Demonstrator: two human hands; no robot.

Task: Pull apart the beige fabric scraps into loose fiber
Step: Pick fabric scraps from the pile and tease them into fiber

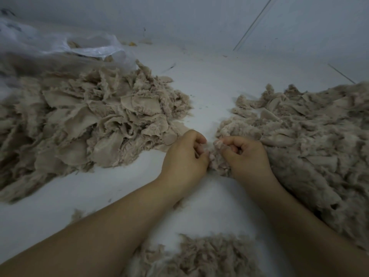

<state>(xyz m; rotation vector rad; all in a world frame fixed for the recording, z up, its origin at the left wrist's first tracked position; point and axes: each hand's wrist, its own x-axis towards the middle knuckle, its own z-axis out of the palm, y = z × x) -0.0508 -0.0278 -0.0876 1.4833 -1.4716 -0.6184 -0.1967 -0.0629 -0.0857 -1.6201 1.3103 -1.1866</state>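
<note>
**Hands mid-pull, with plenty of scraps left**

Your left hand (184,154) has its fingers curled in on one end of a small beige scrap (213,156), and your right hand (246,154) pinches the other end, the two hands almost touching over the white surface (209,80). The scrap between them already looks fuzzy at its edges, so this piece seems partway through being teased apart.

Working from your left: the pile of flat beige fabric scraps (95,120) is large and mostly whole pieces, spilling out beside a clear plastic bag (85,47). That is the work left, and it looks like a lot. Near your body lies a smaller heap of shredded fiber (201,256). To your right sits the fluffy fiber pile (311,132), broad and loose, though some flat pieces show in it. By my reckoning you are somewhere around halfway.
</note>
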